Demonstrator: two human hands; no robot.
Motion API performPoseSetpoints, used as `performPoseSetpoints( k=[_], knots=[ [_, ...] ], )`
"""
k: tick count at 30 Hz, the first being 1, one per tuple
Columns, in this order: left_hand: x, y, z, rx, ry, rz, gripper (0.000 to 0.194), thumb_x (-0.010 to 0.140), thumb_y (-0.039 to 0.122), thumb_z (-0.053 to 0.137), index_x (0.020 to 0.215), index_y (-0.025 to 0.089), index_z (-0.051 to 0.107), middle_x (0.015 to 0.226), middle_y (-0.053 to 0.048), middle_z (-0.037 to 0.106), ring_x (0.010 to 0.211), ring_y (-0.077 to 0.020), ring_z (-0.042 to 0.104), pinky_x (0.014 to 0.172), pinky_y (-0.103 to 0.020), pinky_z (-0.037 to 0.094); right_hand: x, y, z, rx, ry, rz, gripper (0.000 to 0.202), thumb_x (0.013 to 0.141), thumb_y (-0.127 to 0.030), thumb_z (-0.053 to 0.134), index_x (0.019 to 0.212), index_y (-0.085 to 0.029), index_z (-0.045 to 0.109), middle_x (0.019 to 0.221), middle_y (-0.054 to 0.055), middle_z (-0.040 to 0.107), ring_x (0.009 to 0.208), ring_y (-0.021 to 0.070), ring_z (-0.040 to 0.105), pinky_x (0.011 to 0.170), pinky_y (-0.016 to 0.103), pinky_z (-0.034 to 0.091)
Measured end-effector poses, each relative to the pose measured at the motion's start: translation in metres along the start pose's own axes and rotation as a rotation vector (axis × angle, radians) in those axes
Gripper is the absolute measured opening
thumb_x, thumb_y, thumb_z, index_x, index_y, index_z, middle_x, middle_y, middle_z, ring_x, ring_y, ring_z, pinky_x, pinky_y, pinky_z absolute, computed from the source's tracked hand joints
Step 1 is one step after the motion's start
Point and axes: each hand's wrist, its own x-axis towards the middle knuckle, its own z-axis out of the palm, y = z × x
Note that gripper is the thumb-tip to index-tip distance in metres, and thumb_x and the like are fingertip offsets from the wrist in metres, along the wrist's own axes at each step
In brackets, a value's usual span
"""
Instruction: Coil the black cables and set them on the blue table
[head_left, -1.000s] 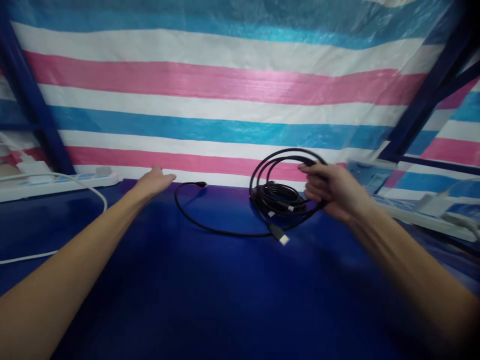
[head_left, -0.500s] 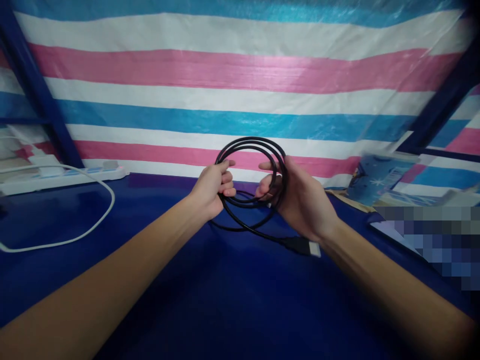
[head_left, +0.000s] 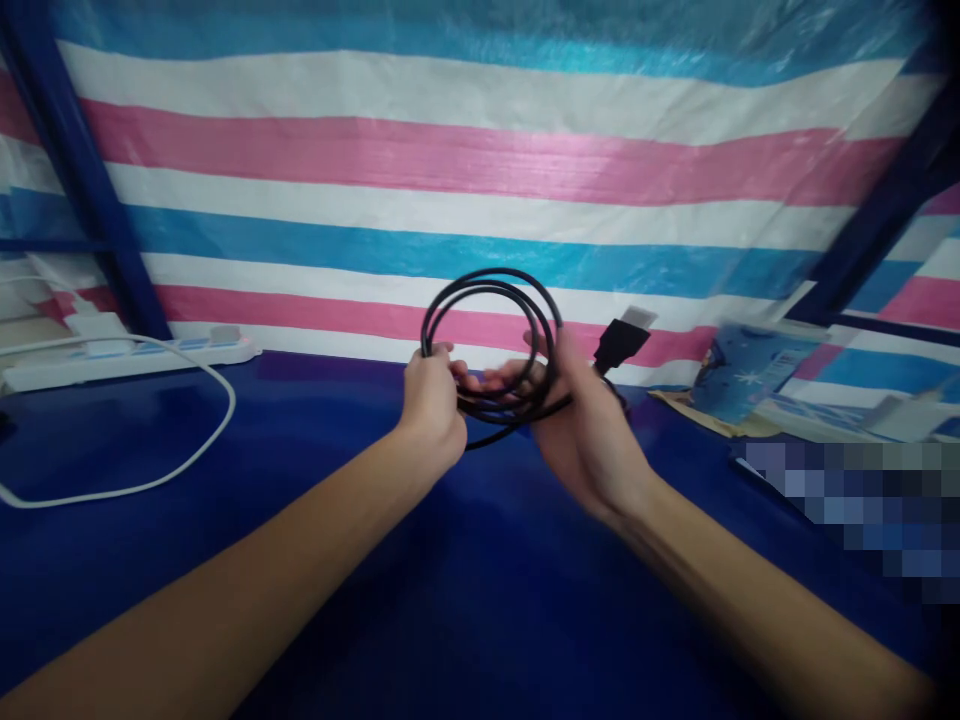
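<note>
A black cable (head_left: pixel 491 272) is wound into several round loops, held up above the blue tabletop (head_left: pixel 465 600). My left hand (head_left: pixel 435 400) is closed round the left side of the loops. On the other side, my right hand (head_left: pixel 592 430) grips the coil between thumb and curled fingers. One cable end carries a black plug (head_left: pixel 621 345) with a flat, light tip, which looks like an HDMI connector. It sticks up beyond my right hand, tip pointing up and right. The cable's other end cannot be made out.
On the left lies a white power strip (head_left: pixel 180 352) with a white adapter (head_left: pixel 97 330) plugged in and a white cord (head_left: pixel 225 420) curving over the table. A blue packet (head_left: pixel 757 370) stands at the right. Behind hangs a striped sheet (head_left: pixel 480 150).
The plug end has swung from below the coil, by my right wrist, up to beyond my right hand. Both hands have come slightly closer together, and the view has shifted a little.
</note>
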Motion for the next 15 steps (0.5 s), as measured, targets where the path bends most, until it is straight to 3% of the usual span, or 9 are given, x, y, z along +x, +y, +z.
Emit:
performPoseSetpoints(
  k=[1,3,6,9,12,15],
  knots=[
    [-0.002,-0.003,0.000,0.086,-0.057,-0.004,0.011,0.087,0.009,0.039,0.092,0.017,0.045,0.056,0.004,0.046,0.044,-0.0053,0.046,0.048,-0.018,0.039,0.002,0.000,-0.004,-0.018,0.075,0.004,0.018,0.082,-0.037,0.060,0.090,-0.020,0.059,0.053,-0.003,0.052,0.056,0.0152,0.057,0.066,0.030,0.049],
    [-0.005,-0.002,-0.002,0.263,-0.237,0.003,0.011,0.082,0.008,0.047,0.089,0.016,0.051,0.057,0.002,0.050,0.048,-0.0076,0.052,0.052,-0.020,0.044,0.007,-0.001,-0.016,-0.113,0.171,0.048,0.014,0.074,-0.019,0.065,0.086,-0.019,0.057,0.042,-0.009,0.040,0.041,0.0110,0.048,0.061,0.029,0.049],
    [-0.006,0.014,-0.008,0.374,-0.555,-0.009,0.006,0.077,0.014,0.057,0.073,0.015,0.053,0.053,0.004,0.046,0.041,-0.0062,0.046,0.052,-0.023,0.046,0.014,-0.001,-0.035,-0.451,0.166,0.077,0.011,0.072,-0.018,0.063,0.081,-0.019,0.057,0.042,-0.009,0.042,0.032,0.0099,0.041,0.045,0.028,0.044],
    [-0.012,0.029,-0.010,0.432,-0.791,-0.163,0.023,0.081,0.030,0.058,0.064,0.017,0.049,0.051,0.006,0.043,0.032,-0.0028,0.031,0.039,-0.021,0.037,0.017,0.002,-0.043,-0.947,0.107,-0.104,0.003,0.075,-0.019,0.057,0.077,-0.019,0.059,0.049,-0.002,0.050,0.036,0.0130,0.044,0.041,0.027,0.033],
    [-0.022,0.031,-0.006,0.587,-0.857,-0.289,0.037,0.082,0.053,0.052,0.067,0.018,0.049,0.048,0.006,0.042,0.031,-0.0025,0.022,0.032,-0.019,0.023,0.015,0.003,-0.043,-1.419,0.076,-0.405,0.014,0.075,-0.013,0.051,0.080,-0.020,0.063,0.055,0.003,0.055,0.046,0.0166,0.048,0.048,0.028,0.024],
    [-0.030,0.028,-0.001,0.680,-0.843,-0.282,0.039,0.078,0.056,0.055,0.067,0.019,0.047,0.045,0.008,0.037,0.031,-0.0016,0.016,0.031,-0.018,0.012,0.008,-0.001,-0.039,-1.684,0.083,-0.509,0.027,0.074,-0.013,0.051,0.096,-0.022,0.064,0.060,0.005,0.062,0.048,0.0182,0.049,0.050,0.029,0.019]
  ],
)
